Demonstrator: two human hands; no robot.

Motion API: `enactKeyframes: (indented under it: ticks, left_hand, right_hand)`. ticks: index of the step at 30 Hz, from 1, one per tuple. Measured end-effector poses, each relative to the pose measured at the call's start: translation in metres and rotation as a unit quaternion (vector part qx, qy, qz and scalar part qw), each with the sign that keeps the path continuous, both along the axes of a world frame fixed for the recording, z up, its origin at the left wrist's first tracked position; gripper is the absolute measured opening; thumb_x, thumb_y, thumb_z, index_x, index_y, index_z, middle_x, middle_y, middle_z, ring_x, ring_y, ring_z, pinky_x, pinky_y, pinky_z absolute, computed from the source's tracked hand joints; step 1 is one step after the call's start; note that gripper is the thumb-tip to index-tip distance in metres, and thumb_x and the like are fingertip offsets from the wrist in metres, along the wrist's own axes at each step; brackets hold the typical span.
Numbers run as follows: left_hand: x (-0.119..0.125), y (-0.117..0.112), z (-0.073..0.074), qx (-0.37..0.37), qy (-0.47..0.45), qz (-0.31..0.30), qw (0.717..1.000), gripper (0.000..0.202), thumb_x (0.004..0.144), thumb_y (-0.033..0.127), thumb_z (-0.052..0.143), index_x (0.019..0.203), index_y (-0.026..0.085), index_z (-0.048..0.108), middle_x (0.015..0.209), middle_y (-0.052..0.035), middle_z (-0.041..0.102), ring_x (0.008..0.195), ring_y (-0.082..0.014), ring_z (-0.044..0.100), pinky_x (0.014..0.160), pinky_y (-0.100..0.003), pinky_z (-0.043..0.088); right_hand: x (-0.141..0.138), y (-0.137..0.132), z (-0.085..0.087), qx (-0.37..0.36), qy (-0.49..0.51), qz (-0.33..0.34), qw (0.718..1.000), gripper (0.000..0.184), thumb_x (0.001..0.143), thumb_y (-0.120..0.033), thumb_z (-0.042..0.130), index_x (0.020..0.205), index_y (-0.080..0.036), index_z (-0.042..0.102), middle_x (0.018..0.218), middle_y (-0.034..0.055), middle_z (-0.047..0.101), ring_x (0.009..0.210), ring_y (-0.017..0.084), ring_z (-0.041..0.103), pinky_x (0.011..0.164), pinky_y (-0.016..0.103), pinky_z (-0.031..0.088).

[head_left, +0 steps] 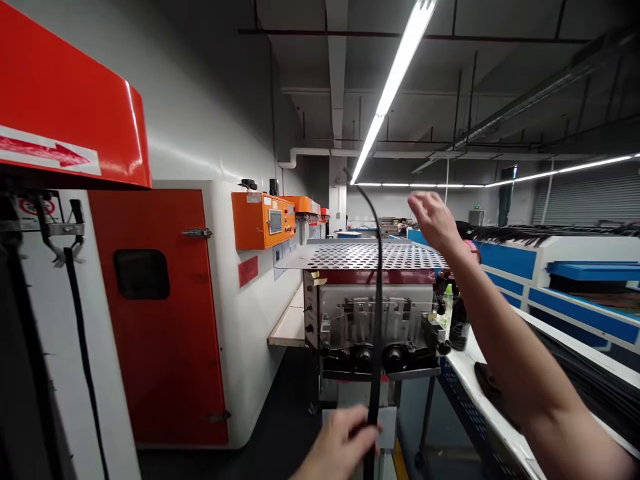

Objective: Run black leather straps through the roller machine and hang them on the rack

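Note:
A long, narrow black strap stands upright in front of me, its thin upper end bending over to the left. My left hand, low in the view and slightly blurred, is closed around its lower part. Up at the right, my right hand is raised with the fingers curled together; nothing shows in it, and a gap separates it from the strap. Behind the strap is a machine with metal brackets and black rollers, topped by a perforated metal sheet.
At left, a red-orange cabinet door stands beside hanging black straps under a red hood. An orange control box is on the wall. On the right, a white bench carries bottles and bundled black strips.

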State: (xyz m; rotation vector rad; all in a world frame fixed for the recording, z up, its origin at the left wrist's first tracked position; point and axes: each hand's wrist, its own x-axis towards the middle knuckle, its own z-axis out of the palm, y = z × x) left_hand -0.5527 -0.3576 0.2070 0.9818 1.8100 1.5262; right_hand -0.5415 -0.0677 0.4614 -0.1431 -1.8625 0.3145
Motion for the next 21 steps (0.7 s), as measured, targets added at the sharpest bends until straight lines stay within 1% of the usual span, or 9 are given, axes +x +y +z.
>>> enactKeyframes:
  ticks: [1, 3, 6, 8, 10, 13, 16, 18, 21]
  left_hand:
    - [-0.010, 0.013, 0.013, 0.006, 0.020, -0.001, 1.000, 0.025, 0.077, 0.044, 0.063, 0.076, 0.020, 0.070, 0.074, 0.0003, 0.067, 0.070, -0.0180, 0.061, 0.062, -0.030, 0.049]
    - [-0.027, 0.036, 0.037, 0.015, 0.062, 0.000, 0.998, 0.026, 0.078, 0.040, 0.060, 0.081, 0.017, 0.070, 0.067, 0.0015, 0.062, 0.055, -0.0130, 0.054, 0.053, -0.027, 0.045]
    - [-0.039, 0.056, 0.060, 0.034, 0.079, -0.015, 0.996, 0.026, 0.077, 0.037, 0.058, 0.085, 0.014, 0.068, 0.061, 0.0023, 0.058, 0.046, -0.0109, 0.052, 0.047, -0.026, 0.043]
    - [-0.040, 0.062, 0.064, 0.045, 0.068, -0.023, 0.996, 0.026, 0.077, 0.034, 0.059, 0.087, 0.013, 0.068, 0.059, 0.0024, 0.057, 0.045, -0.0100, 0.051, 0.046, -0.024, 0.042]
    - [-0.041, 0.067, 0.067, 0.045, 0.055, -0.026, 0.997, 0.025, 0.076, 0.030, 0.060, 0.091, 0.012, 0.068, 0.058, 0.0031, 0.056, 0.045, -0.0074, 0.048, 0.044, -0.021, 0.039]
    - [-0.051, 0.076, 0.084, 0.046, 0.033, -0.020, 0.998, 0.027, 0.074, 0.028, 0.064, 0.097, 0.013, 0.066, 0.067, 0.0015, 0.061, 0.045, -0.0043, 0.044, 0.041, -0.018, 0.032]
    - [-0.077, 0.095, 0.129, 0.082, 0.038, -0.016, 0.996, 0.027, 0.076, 0.030, 0.067, 0.097, 0.013, 0.062, 0.077, -0.0007, 0.062, 0.048, -0.0026, 0.044, 0.040, -0.017, 0.028]
    - [-0.098, 0.113, 0.173, 0.108, 0.072, -0.033, 0.991, 0.021, 0.077, 0.029, 0.068, 0.089, 0.013, 0.061, 0.076, -0.0004, 0.059, 0.051, -0.0023, 0.046, 0.043, -0.017, 0.030]
    - [-0.120, 0.142, 0.242, 0.138, 0.140, -0.074, 0.978, 0.014, 0.079, 0.025, 0.068, 0.082, 0.012, 0.062, 0.077, -0.0019, 0.058, 0.056, -0.0024, 0.048, 0.048, -0.020, 0.032]
  right_hand:
    - [0.011, -0.010, -0.028, -0.006, -0.022, 0.017, 1.000, 0.054, 0.093, -0.061, 0.039, 0.098, -0.014, 0.066, 0.100, 0.0149, 0.066, 0.088, 0.026, 0.062, 0.079, 0.041, 0.047]
    - [0.034, -0.034, -0.091, -0.094, -0.151, 0.128, 0.976, 0.054, 0.093, -0.061, 0.039, 0.079, -0.015, 0.065, 0.071, 0.0066, 0.064, 0.062, 0.018, 0.060, 0.061, 0.031, 0.046]
    - [0.056, -0.067, -0.179, -0.262, -0.367, 0.331, 0.829, 0.053, 0.092, -0.062, 0.042, 0.080, -0.015, 0.064, 0.071, 0.0032, 0.064, 0.051, 0.013, 0.056, 0.044, 0.022, 0.036]
    - [0.058, -0.084, -0.217, -0.313, -0.388, 0.409, 0.765, 0.047, 0.089, -0.060, 0.050, 0.085, -0.015, 0.064, 0.063, -0.0014, 0.057, 0.047, 0.010, 0.049, 0.040, 0.019, 0.032]
    - [0.053, -0.093, -0.238, -0.351, -0.356, 0.454, 0.738, 0.043, 0.087, -0.058, 0.056, 0.089, -0.016, 0.063, 0.055, -0.0057, 0.048, 0.044, 0.008, 0.042, 0.040, 0.018, 0.033]
    - [0.046, -0.096, -0.247, -0.387, -0.336, 0.488, 0.707, 0.041, 0.085, -0.057, 0.060, 0.081, -0.016, 0.058, 0.054, -0.0060, 0.048, 0.044, 0.008, 0.042, 0.041, 0.018, 0.037]
    - [0.045, -0.085, -0.233, -0.366, -0.381, 0.495, 0.690, 0.039, 0.081, -0.054, 0.066, 0.075, -0.017, 0.055, 0.059, -0.0035, 0.054, 0.050, 0.011, 0.052, 0.045, 0.020, 0.042]
    - [0.042, -0.070, -0.209, -0.325, -0.380, 0.483, 0.719, 0.036, 0.081, -0.051, 0.068, 0.079, -0.017, 0.056, 0.063, -0.0032, 0.056, 0.055, 0.013, 0.057, 0.048, 0.022, 0.045]
    - [0.031, -0.043, -0.157, -0.225, -0.318, 0.448, 0.805, 0.030, 0.086, -0.047, 0.063, 0.087, -0.017, 0.059, 0.070, -0.0017, 0.061, 0.062, 0.014, 0.061, 0.056, 0.025, 0.049]
